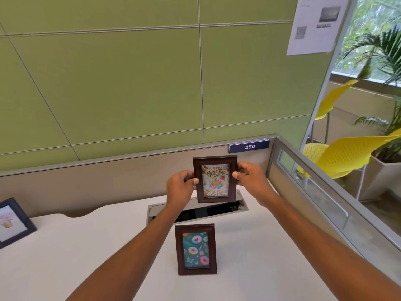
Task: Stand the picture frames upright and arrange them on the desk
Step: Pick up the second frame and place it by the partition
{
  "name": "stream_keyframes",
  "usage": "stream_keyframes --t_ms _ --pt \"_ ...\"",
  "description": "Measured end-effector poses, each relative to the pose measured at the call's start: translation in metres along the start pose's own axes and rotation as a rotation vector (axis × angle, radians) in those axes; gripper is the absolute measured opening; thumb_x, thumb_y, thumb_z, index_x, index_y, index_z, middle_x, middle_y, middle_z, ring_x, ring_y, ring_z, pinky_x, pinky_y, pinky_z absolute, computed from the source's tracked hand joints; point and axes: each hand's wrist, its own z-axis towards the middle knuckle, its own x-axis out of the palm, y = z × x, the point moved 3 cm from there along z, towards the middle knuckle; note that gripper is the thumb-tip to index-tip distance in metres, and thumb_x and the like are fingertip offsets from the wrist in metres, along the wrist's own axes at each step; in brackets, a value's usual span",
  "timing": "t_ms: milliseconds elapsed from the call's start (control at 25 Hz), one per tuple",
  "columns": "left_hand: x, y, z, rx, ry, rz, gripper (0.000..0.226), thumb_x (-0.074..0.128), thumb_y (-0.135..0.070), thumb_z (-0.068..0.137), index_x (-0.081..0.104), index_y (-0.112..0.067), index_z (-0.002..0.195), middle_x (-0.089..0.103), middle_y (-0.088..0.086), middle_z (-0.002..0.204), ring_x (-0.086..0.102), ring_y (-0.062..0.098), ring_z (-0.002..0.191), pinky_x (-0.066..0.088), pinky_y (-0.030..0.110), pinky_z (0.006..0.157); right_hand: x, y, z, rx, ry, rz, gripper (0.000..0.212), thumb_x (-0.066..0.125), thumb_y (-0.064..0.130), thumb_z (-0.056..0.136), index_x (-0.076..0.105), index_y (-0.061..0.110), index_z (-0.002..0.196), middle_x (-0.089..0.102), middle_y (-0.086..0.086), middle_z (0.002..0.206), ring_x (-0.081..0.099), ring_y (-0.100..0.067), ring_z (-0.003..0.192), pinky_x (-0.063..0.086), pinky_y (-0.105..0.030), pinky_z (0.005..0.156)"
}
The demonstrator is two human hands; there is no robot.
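A brown frame with a "Happy Birthday" picture (215, 179) is held upright in the air above the back of the white desk (86, 246). My left hand (181, 187) grips its left edge and my right hand (249, 179) grips its right edge, thumbs on the front. A second brown frame with a donut picture (196, 249) stands upright on the desk nearer to me. A dark blue frame with a cupcake picture (13, 222) stands at the far left edge of view.
A cable slot with a metal lid (195, 211) lies open in the desk under the held frame. A grey partition (108, 181) with a "250" label (249, 146) backs the desk; a glass side panel (325, 192) bounds it on the right. Yellow chairs (347, 157) stand beyond.
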Motion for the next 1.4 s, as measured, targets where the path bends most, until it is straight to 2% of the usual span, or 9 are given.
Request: stream_keyframes --t_ms 240,360,520,720,800,1000,1160,1320,1400 --pt "0.084 -0.008 0.019 -0.024 0.073 0.031 0.030 0.076 -0.002 0.094 0.074 -0.029 0.081 0.078 -0.004 0.082 0.080 0.028 0.089 0.070 0.048 0.083 -0.069 -0.041 0.012 0.045 -0.080 0.013 0.026 0.061 0.010 0.108 0.075 0.015 0.129 0.081 -0.003 0.114 0.075 -0.022 0.113 0.065 -0.036 0.089" --pt "0.124 -0.008 0.030 -0.046 0.097 0.020 0.029 0.074 0.000 0.094 0.074 -0.026 0.081 0.078 0.000 0.082 0.076 0.025 0.082 0.069 0.043 0.078 -0.096 -0.059 0.018 0.071 -0.110 0.042 0.024 0.067 0.017 0.106 0.074 0.016 0.129 0.082 -0.001 0.112 0.077 -0.021 0.112 0.066 -0.037 0.090" --pt "0.171 -0.010 0.045 -0.049 0.145 0.015 0.027 0.072 0.002 0.096 0.073 -0.021 0.082 0.077 0.003 0.084 0.073 0.019 0.080 0.066 0.031 0.069 -0.127 -0.088 0.034 0.150 -0.065 0.116 0.042 0.071 0.049 0.099 0.075 0.019 0.127 0.085 0.001 0.111 0.079 -0.025 0.113 0.064 -0.047 0.100" --pt "0.221 -0.002 0.070 -0.053 0.216 0.052 0.020 0.072 0.001 0.095 0.075 -0.017 0.087 0.077 0.003 0.085 0.073 0.021 0.080 0.070 0.043 0.077 -0.144 -0.126 0.060 0.337 -0.111 0.309 0.073 0.041 0.088 0.085 0.077 0.029 0.110 0.085 0.009 0.092 0.081 -0.015 0.094 0.063 -0.046 0.091" --pt "0.237 0.002 0.081 -0.047 0.242 0.066 0.021 0.072 0.001 0.094 0.075 -0.019 0.086 0.076 0.002 0.083 0.072 0.021 0.079 0.070 0.045 0.077 -0.146 -0.144 0.069 0.391 -0.109 0.342 0.089 0.030 0.099 0.077 0.076 0.031 0.113 0.086 0.005 0.098 0.082 -0.016 0.098 0.062 -0.045 0.092" --pt "0.268 0.017 0.103 -0.046 0.288 0.086 0.013 0.071 0.000 0.096 0.077 -0.011 0.094 0.076 0.002 0.086 0.075 0.020 0.083 0.070 0.041 0.077 -0.144 -0.178 0.087 0.489 -0.151 0.389 0.090 0.018 0.095 0.086 0.078 0.032 0.110 0.085 -0.001 0.107 0.079 -0.023 0.108 0.060 -0.049 0.099" --pt "0.284 0.033 0.116 -0.054 0.316 0.084 0.011 0.070 0.002 0.097 0.076 -0.008 0.094 0.075 0.003 0.086 0.075 0.021 0.086 0.070 0.040 0.078 -0.137 -0.199 0.107 0.488 -0.168 0.396 0.088 0.018 0.093 0.089 0.079 0.038 0.121 0.085 -0.001 0.115 0.080 -0.024 0.112 0.056 -0.053 0.108" --pt "0.297 0.051 0.132 -0.075 0.325 0.086 0.015 0.072 0.002 0.096 0.075 -0.012 0.091 0.074 0.003 0.084 0.074 0.023 0.083 0.070 0.044 0.079 -0.131 -0.214 0.124 0.488 -0.191 0.415 0.078 0.018 0.089 0.094 0.081 0.045 0.108 0.085 0.001 0.114 0.080 -0.021 0.110 0.056 -0.047 0.103" --pt "0.303 0.060 0.141 -0.071 0.331 0.103 0.014 0.073 -0.001 0.096 0.075 -0.013 0.092 0.073 0.001 0.081 0.071 0.020 0.079 0.069 0.045 0.080 -0.127 -0.221 0.130 0.473 -0.196 0.436 0.076 0.018 0.087 0.096 0.078 0.045 0.114 0.084 0.002 0.118 0.080 -0.019 0.110 0.057 -0.044 0.100"
